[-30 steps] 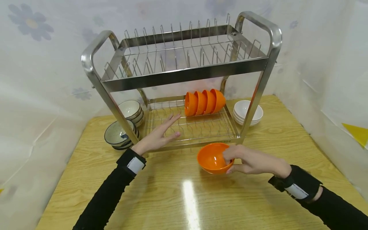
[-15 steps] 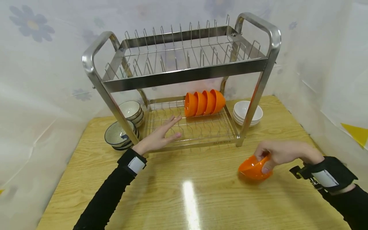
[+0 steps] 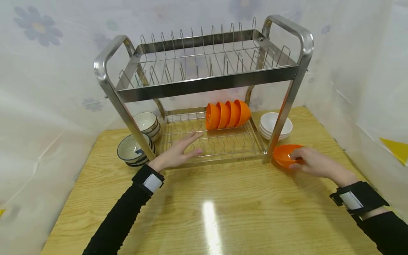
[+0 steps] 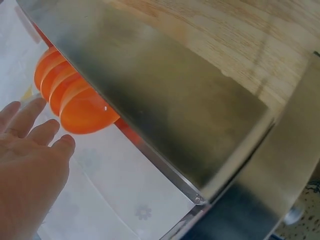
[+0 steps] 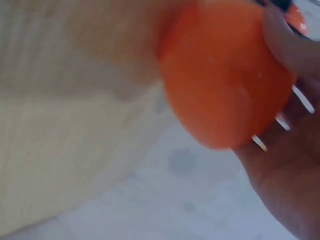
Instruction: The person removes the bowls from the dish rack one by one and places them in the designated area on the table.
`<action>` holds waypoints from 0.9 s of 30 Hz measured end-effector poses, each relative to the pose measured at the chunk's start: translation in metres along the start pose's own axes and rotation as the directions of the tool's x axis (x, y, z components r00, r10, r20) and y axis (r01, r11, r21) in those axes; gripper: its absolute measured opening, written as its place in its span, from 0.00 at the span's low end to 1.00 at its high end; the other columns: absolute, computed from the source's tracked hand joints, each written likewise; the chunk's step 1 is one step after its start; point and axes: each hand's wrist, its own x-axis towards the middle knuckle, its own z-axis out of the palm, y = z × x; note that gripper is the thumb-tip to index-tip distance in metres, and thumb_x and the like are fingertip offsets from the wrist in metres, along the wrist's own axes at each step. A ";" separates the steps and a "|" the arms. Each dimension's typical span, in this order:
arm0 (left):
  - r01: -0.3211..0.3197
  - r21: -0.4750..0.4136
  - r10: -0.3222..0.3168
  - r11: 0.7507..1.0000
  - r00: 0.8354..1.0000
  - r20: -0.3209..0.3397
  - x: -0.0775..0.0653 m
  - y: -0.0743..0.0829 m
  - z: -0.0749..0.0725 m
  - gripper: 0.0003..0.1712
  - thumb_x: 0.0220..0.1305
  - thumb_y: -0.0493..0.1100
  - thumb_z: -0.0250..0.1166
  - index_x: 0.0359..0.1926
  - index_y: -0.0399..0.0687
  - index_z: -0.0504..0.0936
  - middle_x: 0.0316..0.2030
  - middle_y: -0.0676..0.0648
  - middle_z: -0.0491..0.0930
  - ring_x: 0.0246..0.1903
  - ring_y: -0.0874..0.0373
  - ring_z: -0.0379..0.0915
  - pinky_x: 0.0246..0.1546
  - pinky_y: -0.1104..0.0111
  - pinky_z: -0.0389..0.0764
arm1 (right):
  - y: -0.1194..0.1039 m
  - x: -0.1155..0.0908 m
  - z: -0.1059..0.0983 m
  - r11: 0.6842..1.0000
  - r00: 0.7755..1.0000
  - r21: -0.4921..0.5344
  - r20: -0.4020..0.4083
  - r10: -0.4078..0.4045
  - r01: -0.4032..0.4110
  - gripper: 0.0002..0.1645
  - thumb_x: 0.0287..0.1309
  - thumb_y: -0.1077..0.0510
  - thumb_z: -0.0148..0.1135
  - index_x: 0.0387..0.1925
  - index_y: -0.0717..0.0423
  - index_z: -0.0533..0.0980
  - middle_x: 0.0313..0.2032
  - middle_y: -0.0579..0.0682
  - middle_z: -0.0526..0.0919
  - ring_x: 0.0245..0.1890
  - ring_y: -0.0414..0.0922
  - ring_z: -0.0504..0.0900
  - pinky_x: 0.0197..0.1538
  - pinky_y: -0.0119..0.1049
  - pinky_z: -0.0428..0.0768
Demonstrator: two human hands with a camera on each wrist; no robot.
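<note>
An orange bowl [image 3: 282, 156] is pinched at its right rim by my right hand [image 3: 313, 163], beside the rack's front right leg. In the right wrist view the bowl [image 5: 225, 80] is blurred, with the thumb on its outer side. My left hand [image 3: 175, 153] has its fingers extended at the front left of the steel dish rack [image 3: 204, 85] and holds nothing. Several orange bowls [image 3: 213, 117] stand on edge in a row on the rack's lower tier. The left wrist view shows these orange bowls [image 4: 87, 111] beyond the left hand [image 4: 35, 165].
White stacked bowls [image 3: 271, 122] stand right of the rack, behind the held bowl. Patterned bowls [image 3: 130, 148] and cream bowls [image 3: 145, 122] are stacked at its left. The upper tier carries upright wire prongs [image 3: 208, 67]. A wooden table [image 3: 178, 216] lies beneath everything.
My right hand has carried the orange bowl rightward from in front of the rack, then back toward the white bowls. The left hand has stayed nearly still.
</note>
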 end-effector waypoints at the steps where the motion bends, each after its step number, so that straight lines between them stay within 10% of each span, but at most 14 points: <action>1: -0.002 0.007 0.002 1.000 1.000 0.001 0.000 0.000 0.000 0.37 0.76 0.58 0.53 0.80 0.61 0.53 0.81 0.41 0.40 0.80 0.40 0.39 0.76 0.37 0.48 | 0.004 0.000 0.005 0.999 0.999 -0.031 -0.047 0.007 -0.008 0.21 0.46 0.64 0.77 0.20 0.47 0.70 0.22 0.34 0.65 0.24 0.28 0.61 0.30 0.26 0.60; 16: -0.020 0.024 0.020 1.000 1.000 0.014 0.005 0.003 0.001 0.37 0.77 0.56 0.53 0.79 0.55 0.54 0.79 0.34 0.46 0.78 0.32 0.43 0.75 0.34 0.50 | 0.020 0.015 0.032 0.998 0.979 0.000 -0.196 -0.054 0.055 0.20 0.45 0.69 0.75 0.16 0.46 0.73 0.20 0.33 0.62 0.23 0.27 0.58 0.28 0.23 0.58; 27: 0.004 0.029 -0.005 1.000 0.999 0.033 0.005 0.004 -0.001 0.37 0.76 0.56 0.54 0.80 0.57 0.53 0.80 0.36 0.47 0.79 0.36 0.39 0.77 0.37 0.44 | 0.019 0.033 0.041 1.000 0.986 0.009 -0.164 0.006 -0.005 0.07 0.50 0.66 0.74 0.26 0.51 0.86 0.25 0.39 0.83 0.27 0.34 0.77 0.31 0.32 0.77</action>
